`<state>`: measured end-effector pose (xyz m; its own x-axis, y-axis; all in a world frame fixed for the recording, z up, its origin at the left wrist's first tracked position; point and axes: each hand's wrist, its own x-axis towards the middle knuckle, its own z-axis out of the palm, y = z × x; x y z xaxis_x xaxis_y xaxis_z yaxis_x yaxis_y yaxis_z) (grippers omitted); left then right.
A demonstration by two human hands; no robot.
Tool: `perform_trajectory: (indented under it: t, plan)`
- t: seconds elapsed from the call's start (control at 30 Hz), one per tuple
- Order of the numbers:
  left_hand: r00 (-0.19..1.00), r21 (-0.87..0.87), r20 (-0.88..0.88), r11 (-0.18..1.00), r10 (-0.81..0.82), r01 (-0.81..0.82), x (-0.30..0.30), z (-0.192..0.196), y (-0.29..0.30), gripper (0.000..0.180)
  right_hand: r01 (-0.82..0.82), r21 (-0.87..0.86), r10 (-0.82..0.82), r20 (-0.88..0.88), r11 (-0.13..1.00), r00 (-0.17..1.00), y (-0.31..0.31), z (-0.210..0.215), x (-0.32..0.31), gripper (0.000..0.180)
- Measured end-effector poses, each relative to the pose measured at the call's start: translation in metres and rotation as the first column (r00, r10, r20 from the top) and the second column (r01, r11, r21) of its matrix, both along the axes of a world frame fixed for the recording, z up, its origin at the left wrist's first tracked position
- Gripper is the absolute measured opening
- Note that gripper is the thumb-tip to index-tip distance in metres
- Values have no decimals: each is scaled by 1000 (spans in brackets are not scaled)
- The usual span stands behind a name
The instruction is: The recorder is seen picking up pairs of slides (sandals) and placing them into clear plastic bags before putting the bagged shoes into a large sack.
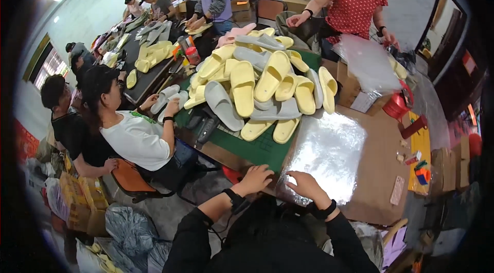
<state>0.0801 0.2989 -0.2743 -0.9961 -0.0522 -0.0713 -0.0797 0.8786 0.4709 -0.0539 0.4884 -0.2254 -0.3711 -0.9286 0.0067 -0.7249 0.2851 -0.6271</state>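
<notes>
Head view: the left hand (256, 178) has its fingers loosely spread by the near edge of a flat green mat (270, 155). The right hand (307, 186), fingers slightly parted, overlaps shiny clear plastic sheeting (329, 152), contact unclear. Beyond both hands' fingertips lie heaped yellow and grey slip-on slippers (243, 90).

Head view: wide fisheye, being aimed down and forward.
The brown tabletop (380, 170) is being viewed from above its near edge; left hand (254, 179) and right hand (306, 186) are being framed close, at lower centre. The slipper pile (242, 87) is being seen at middle range, the pale wall (100, 15) well beyond; straight edges are being bowed toward the rim.
</notes>
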Motion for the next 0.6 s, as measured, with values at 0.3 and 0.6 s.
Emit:
perform_trajectory:
  t: [0.3,0.6]
  plan:
    - [784,529,-209,742,585,-412,-75,-23,-113,45,66,179,-89,121,982,989,0,-14,-1,37]
    - [468,735,-71,363,881,-572,-164,0,-208,56,257,239,-299,163,937,940,-19,-18,10,38]
